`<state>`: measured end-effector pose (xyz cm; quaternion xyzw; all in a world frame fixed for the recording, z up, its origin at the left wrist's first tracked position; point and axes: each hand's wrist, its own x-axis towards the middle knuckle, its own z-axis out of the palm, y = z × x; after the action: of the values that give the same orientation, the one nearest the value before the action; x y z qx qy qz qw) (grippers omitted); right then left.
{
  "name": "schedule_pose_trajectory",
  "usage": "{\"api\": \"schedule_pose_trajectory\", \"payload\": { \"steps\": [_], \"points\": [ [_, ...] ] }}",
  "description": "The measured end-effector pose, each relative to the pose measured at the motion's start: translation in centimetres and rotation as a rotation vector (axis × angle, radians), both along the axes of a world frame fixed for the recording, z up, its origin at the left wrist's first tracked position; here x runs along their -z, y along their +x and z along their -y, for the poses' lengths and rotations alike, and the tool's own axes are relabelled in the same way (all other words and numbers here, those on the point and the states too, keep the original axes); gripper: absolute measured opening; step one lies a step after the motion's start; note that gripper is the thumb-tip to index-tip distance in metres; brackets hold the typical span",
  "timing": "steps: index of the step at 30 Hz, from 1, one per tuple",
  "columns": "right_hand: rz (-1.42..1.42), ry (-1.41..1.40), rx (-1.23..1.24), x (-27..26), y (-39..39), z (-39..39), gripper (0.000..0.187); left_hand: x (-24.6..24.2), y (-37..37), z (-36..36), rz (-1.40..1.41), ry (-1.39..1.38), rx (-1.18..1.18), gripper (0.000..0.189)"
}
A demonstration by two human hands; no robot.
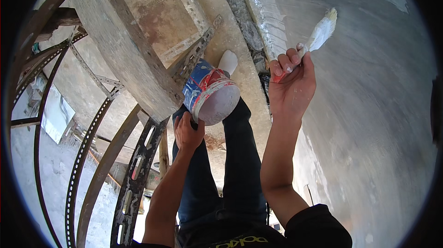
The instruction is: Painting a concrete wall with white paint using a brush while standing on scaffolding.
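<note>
My right hand (292, 78) is raised beside the grey wall and grips a paintbrush by its red handle. The paintbrush (320, 35) points up and right, with white paint coating its bristles apart from a yellowish tip. Lower down, my left hand (188, 132) holds the near left edge of a blue and red paint bucket (199, 83). White drips and smears cover the bucket's rim and side. Its round pale face is turned up toward me; I cannot tell whether that is paint or a lid. The bucket sits tilted above my legs.
A plastered wall (360, 116) with paler patches fills the right side. At left stand a thick wooden beam (121, 43), perforated metal angle bars (84, 158) and a slotted, paint-spotted bar (138, 175). A white-covered foot (228, 61) rests on the stained concrete floor (145, 16).
</note>
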<state>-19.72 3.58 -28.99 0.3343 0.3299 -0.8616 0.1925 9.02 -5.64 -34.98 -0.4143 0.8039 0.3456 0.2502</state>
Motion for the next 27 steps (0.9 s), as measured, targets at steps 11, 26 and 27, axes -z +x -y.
{"api": "schedule_pose_trajectory", "payload": {
  "steps": [11, 26, 27],
  "points": [
    [0.278, 0.071, -0.189, 19.4, -7.7, 2.1, 0.012, 0.2, -0.3, -0.6, -0.015, -0.001, 0.017, 0.028],
    [-0.015, -0.229, -0.089, -4.6, -0.9, 1.5, 0.022, 0.0, 0.0, 0.3, 0.018, -0.014, -0.026, 0.028],
    [0.048, -0.178, -0.122, -2.4, -1.0, 2.1, 0.020, -0.1, 0.2, 0.5, 0.015, -0.012, -0.024, 0.028]
  ]
}}
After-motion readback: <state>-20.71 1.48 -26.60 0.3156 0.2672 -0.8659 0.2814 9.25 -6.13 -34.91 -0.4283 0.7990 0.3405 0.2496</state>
